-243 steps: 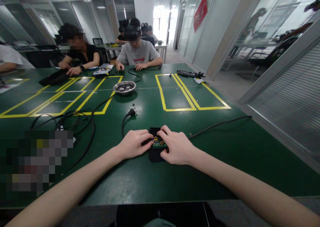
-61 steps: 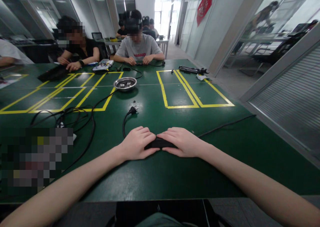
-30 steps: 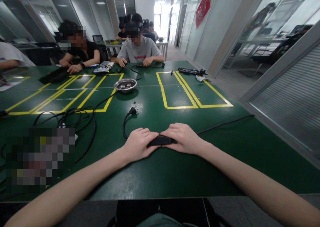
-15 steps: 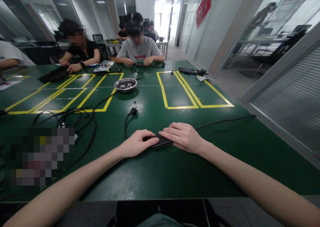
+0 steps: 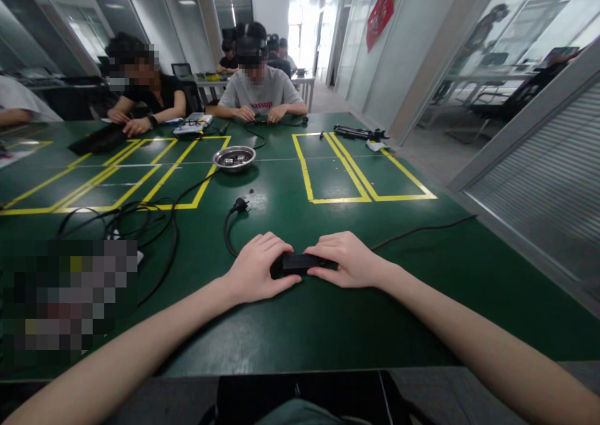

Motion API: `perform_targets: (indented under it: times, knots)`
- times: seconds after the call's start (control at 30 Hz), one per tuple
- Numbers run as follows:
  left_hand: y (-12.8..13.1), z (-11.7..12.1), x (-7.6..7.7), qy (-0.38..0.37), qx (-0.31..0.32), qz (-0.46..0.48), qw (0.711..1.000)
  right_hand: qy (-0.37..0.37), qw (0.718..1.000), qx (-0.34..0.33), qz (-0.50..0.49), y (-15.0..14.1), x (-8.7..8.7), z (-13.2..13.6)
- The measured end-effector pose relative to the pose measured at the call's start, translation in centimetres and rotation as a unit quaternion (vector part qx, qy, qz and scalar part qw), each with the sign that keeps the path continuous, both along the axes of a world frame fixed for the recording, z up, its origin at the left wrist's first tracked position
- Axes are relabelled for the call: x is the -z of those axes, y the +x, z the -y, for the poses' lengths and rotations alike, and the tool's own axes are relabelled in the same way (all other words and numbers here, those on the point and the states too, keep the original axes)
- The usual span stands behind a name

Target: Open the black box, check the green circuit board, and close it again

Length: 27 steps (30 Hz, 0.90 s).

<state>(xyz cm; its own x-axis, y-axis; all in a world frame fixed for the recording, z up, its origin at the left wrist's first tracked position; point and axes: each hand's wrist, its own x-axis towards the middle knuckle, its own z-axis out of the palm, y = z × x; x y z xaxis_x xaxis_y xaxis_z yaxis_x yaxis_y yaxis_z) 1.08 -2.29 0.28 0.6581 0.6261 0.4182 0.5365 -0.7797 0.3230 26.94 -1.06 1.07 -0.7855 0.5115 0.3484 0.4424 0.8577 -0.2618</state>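
the black case [image 5: 300, 262] is held at the near part of the green tabletop [image 5: 225, 344], pinched between thumb and fingers by the left grip [image 5: 257, 267] at one end and the right grip [image 5: 349, 261] at the other. if it is squeezed unevenly, the case might be made to slip. if the black cord [image 5: 422, 227] is caught, things could be tugged crooked. red letters, "assup", can be read on a grey shirt [image 5: 246, 90]; the red sign [image 5: 380, 14] cannot be read.
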Motion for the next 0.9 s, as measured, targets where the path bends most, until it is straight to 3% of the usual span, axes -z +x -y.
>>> perform_targets:
  times: [0.23, 0.5, 0.7, 0.8, 0.9]
  knots:
    - [0.1, 0.2, 0.1, -0.01, 0.001, -0.021, 1.0, 0.006, 0.999, -0.036, -0.035, 0.1, 0.1, -0.3]
    - [0.2, 0.1, -0.2, -0.06, -0.004, 0.034, 0.998, 0.011, 1.0, -0.002, -0.028, -0.3, 0.1, 0.1]
    - [0.1, -0.1, -0.3, -0.191, -0.025, 0.069, 0.979, 0.094, 0.993, -0.026, 0.071, -2.0, 0.2, 1.0]
    - [-0.2, -0.3, -0.2, -0.112, -0.029, 0.094, 0.989, 0.092, 0.992, 0.013, 0.083, -1.5, 0.7, 0.1]
    - [-0.6, -0.5, -0.1, 0.005, -0.035, 0.096, 0.995, 0.071, 0.988, 0.133, 0.03, 0.8, 1.3, -2.2]
